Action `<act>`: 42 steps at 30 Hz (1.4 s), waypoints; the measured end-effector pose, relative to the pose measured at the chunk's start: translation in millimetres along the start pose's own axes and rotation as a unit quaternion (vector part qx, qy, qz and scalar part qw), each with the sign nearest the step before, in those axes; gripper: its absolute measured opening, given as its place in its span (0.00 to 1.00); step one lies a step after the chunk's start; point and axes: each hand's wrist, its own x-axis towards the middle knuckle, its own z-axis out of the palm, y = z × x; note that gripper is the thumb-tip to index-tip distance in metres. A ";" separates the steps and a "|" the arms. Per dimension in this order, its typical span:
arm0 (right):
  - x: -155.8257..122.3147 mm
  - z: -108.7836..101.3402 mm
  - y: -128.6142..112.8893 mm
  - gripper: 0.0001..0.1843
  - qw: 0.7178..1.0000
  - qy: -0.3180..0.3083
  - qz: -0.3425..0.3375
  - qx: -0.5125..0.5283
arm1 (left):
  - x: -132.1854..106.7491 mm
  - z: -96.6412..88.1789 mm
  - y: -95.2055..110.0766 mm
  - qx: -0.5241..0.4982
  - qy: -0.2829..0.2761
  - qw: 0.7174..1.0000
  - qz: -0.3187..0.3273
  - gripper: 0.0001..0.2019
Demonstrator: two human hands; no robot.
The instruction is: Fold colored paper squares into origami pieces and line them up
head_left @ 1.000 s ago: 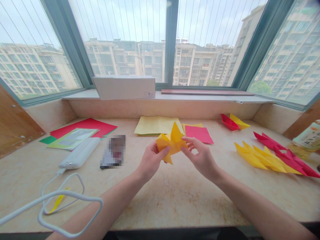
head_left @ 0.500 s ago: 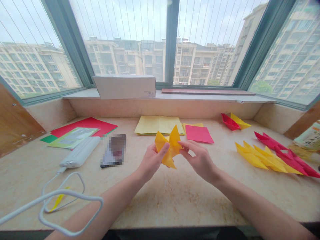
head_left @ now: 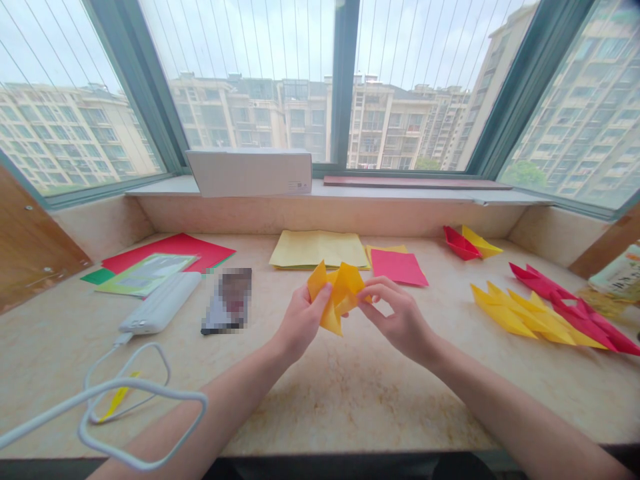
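Note:
A partly folded piece of yellow origami paper (head_left: 336, 293) is held above the counter between both hands, with pointed flaps standing up. My left hand (head_left: 301, 319) grips its left side, thumb lying across the front. Thumb and fingertips of my right hand (head_left: 393, 307) pinch its right flap. Just behind lie a pale yellow paper stack (head_left: 320, 249) and red square sheets (head_left: 399, 267). To the right, several folded yellow paper pieces (head_left: 515, 313) stand in a row beside folded red pieces (head_left: 560, 297).
A red paper boat (head_left: 460, 244) and a yellow one (head_left: 480, 241) sit at the back right. On the left are red sheets (head_left: 165, 248), a white power bank (head_left: 161, 303), a pixelated dark item (head_left: 227, 301) and a looping white cable (head_left: 145, 387). A white box (head_left: 250, 173) rests on the sill.
The right flap of the yellow paper has been bent over and its tip sits lower. My right fingers have shifted slightly along with it. Both hands keep their hold.

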 end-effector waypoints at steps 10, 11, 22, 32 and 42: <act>-4.8 13.0 -2.3 0.14 0.989 0.004 0.139 0.045 | -1.6 5.6 -7.8 -0.004 -0.057 0.998 0.018 0.21; -5.3 14.1 -2.6 0.14 0.988 0.005 0.150 0.049 | -2.0 6.7 -8.6 -0.008 -0.059 0.998 0.016 0.20; -3.7 11.4 -2.3 0.19 0.988 0.048 0.148 -0.005 | 2.1 2.2 -8.6 -0.014 -0.020 0.999 0.025 0.22; -1.6 8.3 -5.8 0.09 0.986 0.005 0.163 0.044 | 2.3 1.1 -7.4 0.049 0.027 0.996 0.063 0.19; -5.2 4.1 -2.8 0.07 0.999 -0.015 -0.031 -0.005 | 4.1 -0.6 -8.1 0.028 0.015 0.999 0.039 0.21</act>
